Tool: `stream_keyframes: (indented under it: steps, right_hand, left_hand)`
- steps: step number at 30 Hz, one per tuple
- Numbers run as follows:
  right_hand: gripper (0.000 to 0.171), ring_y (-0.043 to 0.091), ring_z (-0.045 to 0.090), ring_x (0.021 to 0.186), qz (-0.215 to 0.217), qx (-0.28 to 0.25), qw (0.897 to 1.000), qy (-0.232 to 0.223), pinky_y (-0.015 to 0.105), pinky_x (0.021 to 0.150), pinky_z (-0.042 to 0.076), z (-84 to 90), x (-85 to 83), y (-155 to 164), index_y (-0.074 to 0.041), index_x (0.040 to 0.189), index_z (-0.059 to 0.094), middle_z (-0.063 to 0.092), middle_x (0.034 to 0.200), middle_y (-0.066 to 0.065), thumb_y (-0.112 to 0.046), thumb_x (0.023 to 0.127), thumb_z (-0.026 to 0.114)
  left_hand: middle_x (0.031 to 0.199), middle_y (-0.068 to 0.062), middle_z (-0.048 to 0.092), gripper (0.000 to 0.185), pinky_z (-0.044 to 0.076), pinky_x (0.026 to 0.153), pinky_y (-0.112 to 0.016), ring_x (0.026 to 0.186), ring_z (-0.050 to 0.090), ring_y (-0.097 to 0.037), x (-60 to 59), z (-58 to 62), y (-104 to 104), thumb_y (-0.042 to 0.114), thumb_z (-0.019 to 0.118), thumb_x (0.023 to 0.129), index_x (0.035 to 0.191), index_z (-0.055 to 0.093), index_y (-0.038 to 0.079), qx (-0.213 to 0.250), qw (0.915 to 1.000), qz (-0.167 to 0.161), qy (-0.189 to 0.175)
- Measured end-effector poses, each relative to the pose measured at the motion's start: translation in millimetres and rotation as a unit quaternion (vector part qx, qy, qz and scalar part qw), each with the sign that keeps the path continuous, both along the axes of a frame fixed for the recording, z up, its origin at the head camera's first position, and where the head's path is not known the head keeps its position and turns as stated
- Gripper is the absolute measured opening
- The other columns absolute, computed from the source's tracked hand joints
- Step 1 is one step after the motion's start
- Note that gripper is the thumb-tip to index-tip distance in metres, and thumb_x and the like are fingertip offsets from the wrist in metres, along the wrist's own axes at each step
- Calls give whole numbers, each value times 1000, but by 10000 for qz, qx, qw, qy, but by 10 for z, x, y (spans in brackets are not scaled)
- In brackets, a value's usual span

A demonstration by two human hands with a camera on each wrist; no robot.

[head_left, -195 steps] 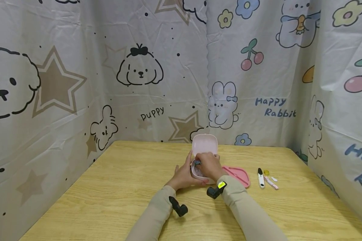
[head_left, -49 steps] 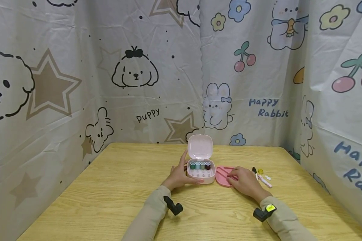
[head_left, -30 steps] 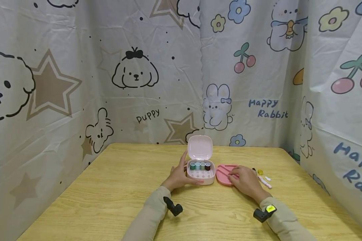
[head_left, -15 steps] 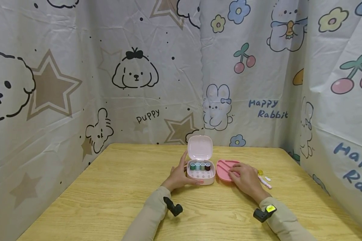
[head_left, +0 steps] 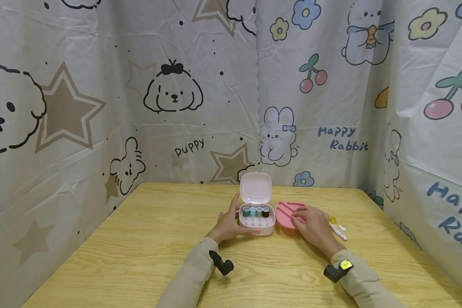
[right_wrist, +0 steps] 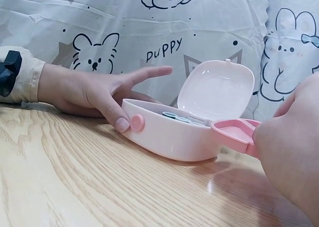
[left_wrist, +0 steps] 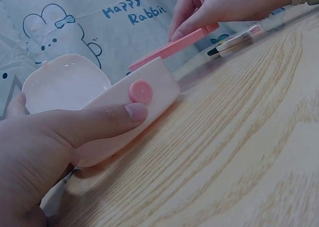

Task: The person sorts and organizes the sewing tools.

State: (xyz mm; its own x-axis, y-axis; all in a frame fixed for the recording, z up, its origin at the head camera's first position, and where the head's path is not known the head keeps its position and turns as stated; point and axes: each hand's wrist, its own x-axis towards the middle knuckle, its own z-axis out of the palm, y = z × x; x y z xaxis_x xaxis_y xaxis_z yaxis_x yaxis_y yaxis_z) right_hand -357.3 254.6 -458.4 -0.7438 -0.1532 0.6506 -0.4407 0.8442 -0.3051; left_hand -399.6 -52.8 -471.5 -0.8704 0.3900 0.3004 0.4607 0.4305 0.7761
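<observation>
Pink tray higher now, "Happy Rabbit" lettering behind.

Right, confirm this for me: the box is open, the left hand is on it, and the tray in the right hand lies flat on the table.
Not quite: the right hand holds the tray up off the table; the left wrist view shows a gap beneath. The box is open, with the left hand on it.

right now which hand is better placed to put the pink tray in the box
Likely the right hand: it grips the pink tray beside the open box, which the left hand holds.
</observation>
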Motion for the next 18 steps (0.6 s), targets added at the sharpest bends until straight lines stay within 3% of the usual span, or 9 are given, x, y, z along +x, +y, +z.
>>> stream_keyframes:
  steps: [18]
  right_hand:
    - [16, 43, 66, 110, 115, -221, 9996, -92, 57, 88, 41, 138, 19, -233, -5, 99, 83, 73, 113, 18, -18, 90, 81]
  left_hand:
    - [160, -8, 44, 144, -7, 115, -71, 141, 47, -29, 3, -2, -13, 40, 100, 66, 167, -3, 29, 8, 10000, -30, 58]
